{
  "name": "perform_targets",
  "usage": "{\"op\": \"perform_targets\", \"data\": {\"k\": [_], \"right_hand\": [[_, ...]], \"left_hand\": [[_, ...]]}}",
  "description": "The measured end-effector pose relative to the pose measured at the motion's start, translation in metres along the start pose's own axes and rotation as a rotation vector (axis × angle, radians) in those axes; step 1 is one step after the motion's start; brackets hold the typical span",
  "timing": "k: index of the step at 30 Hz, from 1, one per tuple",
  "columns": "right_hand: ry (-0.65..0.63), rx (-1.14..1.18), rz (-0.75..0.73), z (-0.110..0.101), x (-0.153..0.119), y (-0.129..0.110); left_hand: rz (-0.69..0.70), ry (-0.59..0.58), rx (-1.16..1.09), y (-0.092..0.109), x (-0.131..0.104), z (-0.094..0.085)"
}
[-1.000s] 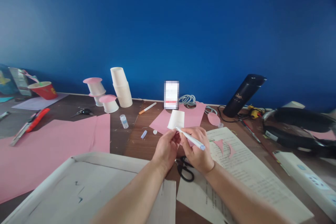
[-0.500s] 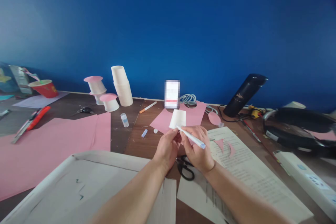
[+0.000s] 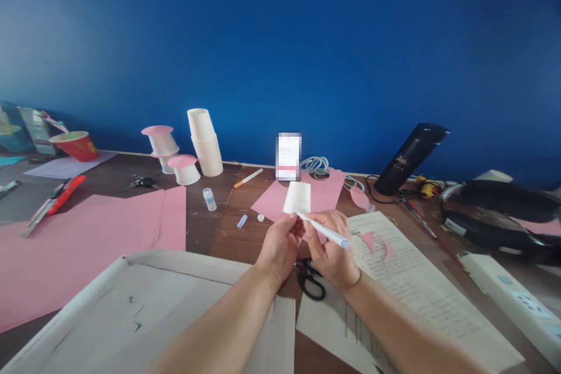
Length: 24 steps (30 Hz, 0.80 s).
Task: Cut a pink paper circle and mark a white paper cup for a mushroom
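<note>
A small white paper cup [image 3: 298, 196] stands bottom-up at the middle, over pink paper. My left hand [image 3: 280, 245] has its fingers closed at the cup's lower rim; the fingertips are partly hidden. In my right hand [image 3: 333, 251] is a white marker pen [image 3: 326, 231] with a blue end, gripped like a writing tool, its tip at the cup's rim. A blue pen cap [image 3: 242, 221] lies to the left. Black-handled scissors [image 3: 312, 286] rest below my hands, partly covered by the right one.
Stacked white cups [image 3: 208, 149] and pink-topped cups [image 3: 184, 170] stand at the back left. A cutter knife [image 3: 55, 204] lies by pink paper [image 3: 100, 239]. A black tumbler [image 3: 407, 160], printed sheet [image 3: 421, 280] and power strip [image 3: 512, 298] are on the right.
The marker's blue end has swung slightly right and the pen lies a little lower in my right hand. Both hands stay at the cup; the view shifts slightly.
</note>
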State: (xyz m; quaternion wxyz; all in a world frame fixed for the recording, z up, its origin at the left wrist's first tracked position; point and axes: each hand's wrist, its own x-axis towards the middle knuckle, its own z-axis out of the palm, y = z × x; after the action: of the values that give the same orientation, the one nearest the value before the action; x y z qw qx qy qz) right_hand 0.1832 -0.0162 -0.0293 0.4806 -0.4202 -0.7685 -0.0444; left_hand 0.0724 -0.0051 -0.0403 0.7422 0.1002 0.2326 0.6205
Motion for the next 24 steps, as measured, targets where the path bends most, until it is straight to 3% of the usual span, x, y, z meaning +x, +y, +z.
{"op": "perform_targets", "data": {"k": [13,24], "right_hand": [[-0.008,-0.027,0.021,0.0003,0.0003,0.0002],[-0.018,-0.049,0.008,-0.0008,0.0030,0.0006]], "left_hand": [[0.060,-0.126,0.144,-0.0036,0.0005,-0.0029],[0.096,-0.119,0.250,-0.0068,0.0008,-0.0030]]}}
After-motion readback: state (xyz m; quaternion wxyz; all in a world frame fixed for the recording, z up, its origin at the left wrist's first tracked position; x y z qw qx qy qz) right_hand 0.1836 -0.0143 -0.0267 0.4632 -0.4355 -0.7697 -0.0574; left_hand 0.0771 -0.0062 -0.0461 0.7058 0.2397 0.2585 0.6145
